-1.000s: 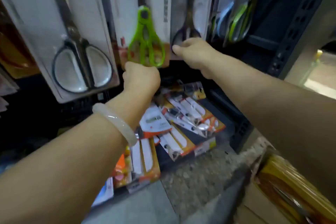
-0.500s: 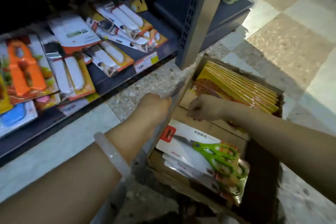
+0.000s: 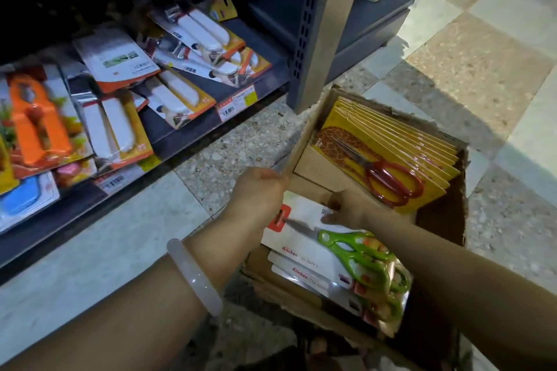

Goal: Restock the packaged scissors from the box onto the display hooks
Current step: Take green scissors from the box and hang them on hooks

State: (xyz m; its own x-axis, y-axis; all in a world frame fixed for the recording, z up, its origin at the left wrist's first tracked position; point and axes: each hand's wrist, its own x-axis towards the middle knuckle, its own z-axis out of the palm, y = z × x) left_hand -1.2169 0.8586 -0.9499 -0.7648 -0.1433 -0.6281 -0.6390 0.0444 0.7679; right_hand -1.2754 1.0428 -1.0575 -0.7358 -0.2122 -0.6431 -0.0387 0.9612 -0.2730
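Observation:
A cardboard box [image 3: 304, 132] stands open on the floor at lower right. Its near part holds a stack of white cards with green-handled scissors [image 3: 358, 253]. Behind them stands a row of yellow giraffe-print cards with red-handled scissors [image 3: 391, 178]. My left hand [image 3: 259, 190], a pale bangle on its wrist, grips the box's left flap. My right hand [image 3: 346, 208] reaches into the box and pinches the top edge of the uppermost green-scissors pack. The display hooks are out of view.
A dark low shelf [image 3: 193, 129] at left carries carded peelers and an orange tool pack [image 3: 36, 120]. A grey perforated shelf upright [image 3: 319, 24] rises just behind the box. Tiled floor [image 3: 482, 54] spreads to the right.
A second ago both hands were up at the hanging scissors packs. The view has since dropped to the floor box; my left hand took the flap and my right hand slid down onto the green-scissors pack.

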